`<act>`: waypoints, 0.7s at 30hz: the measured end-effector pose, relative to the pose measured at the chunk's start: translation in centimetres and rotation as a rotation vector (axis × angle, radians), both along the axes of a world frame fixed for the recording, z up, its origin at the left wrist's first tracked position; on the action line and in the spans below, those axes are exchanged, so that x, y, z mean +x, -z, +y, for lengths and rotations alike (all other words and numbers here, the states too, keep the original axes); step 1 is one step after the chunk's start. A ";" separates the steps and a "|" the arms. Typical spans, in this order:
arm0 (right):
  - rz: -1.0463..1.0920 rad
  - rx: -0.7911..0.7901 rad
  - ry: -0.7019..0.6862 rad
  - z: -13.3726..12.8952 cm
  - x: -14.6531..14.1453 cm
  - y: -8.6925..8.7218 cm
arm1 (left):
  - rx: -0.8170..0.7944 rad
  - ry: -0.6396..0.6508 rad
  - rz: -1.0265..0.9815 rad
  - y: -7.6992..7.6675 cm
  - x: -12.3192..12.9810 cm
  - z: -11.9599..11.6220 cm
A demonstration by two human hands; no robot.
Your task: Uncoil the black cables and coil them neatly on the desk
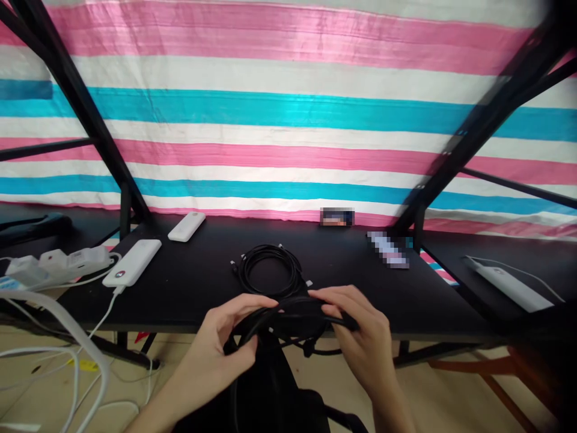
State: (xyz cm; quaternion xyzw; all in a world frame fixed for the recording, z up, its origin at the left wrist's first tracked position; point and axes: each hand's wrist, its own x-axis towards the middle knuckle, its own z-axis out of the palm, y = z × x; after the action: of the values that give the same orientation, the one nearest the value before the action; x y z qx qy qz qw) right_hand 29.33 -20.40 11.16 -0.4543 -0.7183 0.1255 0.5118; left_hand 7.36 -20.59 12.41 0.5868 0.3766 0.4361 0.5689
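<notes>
Between my hands, at the table's front edge, is a loosely coiled black cable (pixel 293 305). My left hand (pixel 229 337) grips the coil's left side, thumb below and fingers over the top. On the right side, my right hand (pixel 358 328) has its fingers curled round the same coil. Part of the cable hangs below the table edge, with a dark lump on it near the right hand. Just beyond lies a second black cable coil (pixel 295 264), flat on the black table (pixel 207 282), with small light-coloured ends sticking out.
Two white power banks (pixel 135 263) (pixel 187 227) lie on the left, one with a white cable plugged in. A power strip (pixel 67 264) with plugs sits at far left. Blurred-out items (pixel 387 249) lie at back right. Another white power bank (pixel 514 285) is far right. Black metal posts (pixel 85 114) flank the table.
</notes>
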 end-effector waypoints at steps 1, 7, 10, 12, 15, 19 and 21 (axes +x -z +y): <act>0.027 0.000 0.026 0.1 0.2 0.1 | -0.004 -0.051 -0.062 0.1 -0.3 0.1; 0.516 -0.306 0.051 0.1 2.6 1.9 | -0.024 -0.152 -0.360 0.7 -3.2 0.8; 0.712 -0.459 0.018 -0.4 3.6 2.6 | 0.031 -0.291 -0.345 0.6 -4.4 0.9; 0.783 -0.512 0.012 -1.1 4.1 2.5 | 0.051 -0.378 -0.286 0.5 -4.9 0.7; 0.883 -0.564 0.020 -2.5 4.4 1.9 | 0.099 -0.387 -0.151 0.6 -5.4 0.2; 0.968 -0.624 0.021 -4.1 3.5 0.8 | 0.111 -0.294 0.012 0.9 -5.7 -1.0; 0.963 -0.643 -0.047 -4.5 2.3 0.3 | 0.064 -0.255 0.030 0.8 -5.6 -1.7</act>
State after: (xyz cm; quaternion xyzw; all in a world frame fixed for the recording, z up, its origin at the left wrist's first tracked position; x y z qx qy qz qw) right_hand 31.60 -24.85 10.89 -0.4629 -0.3402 0.5413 0.6141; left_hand 1.78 -22.26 11.56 0.5585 0.4423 0.5079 0.4843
